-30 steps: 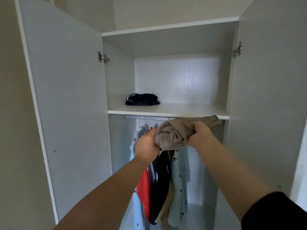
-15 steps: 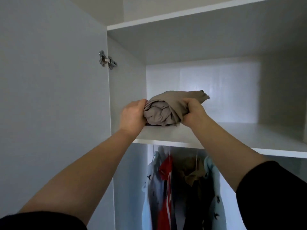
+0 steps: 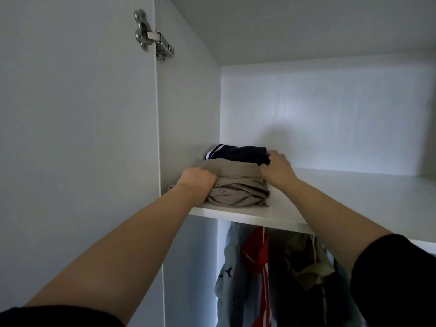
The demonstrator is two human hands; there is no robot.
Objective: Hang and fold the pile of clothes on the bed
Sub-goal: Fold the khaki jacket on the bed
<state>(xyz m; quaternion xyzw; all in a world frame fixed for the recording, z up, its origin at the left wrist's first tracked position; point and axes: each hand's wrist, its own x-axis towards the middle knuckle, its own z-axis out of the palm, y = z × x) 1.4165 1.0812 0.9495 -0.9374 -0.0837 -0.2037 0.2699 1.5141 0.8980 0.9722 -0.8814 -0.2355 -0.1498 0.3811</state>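
Wardrobe shelf (image 3: 342,199), white, running across the middle of the frame.

- Beige folded garment (image 3: 238,187): lies at the left end of the shelf, close to its front edge, in loose layered folds.
- Navy folded garment (image 3: 236,153), white stripe at its left end: directly behind the beige one and touching it, against the left side wall.
- Left hand (image 3: 197,182): fingers curled into the left end of the beige garment, gripping the cloth.
- Right hand (image 3: 277,167): at the beige garment's far right corner, fingertips bent against the right end of the navy garment. Whether it grips either cloth cannot be told.
- Metal hinge (image 3: 151,34): upper left, joining the open wardrobe door (image 3: 70,138) to the side wall.
- Below the shelf, lower centre: hanging clothes, among them a red garment with white stripes (image 3: 257,251) and a pale blue printed one (image 3: 228,279).
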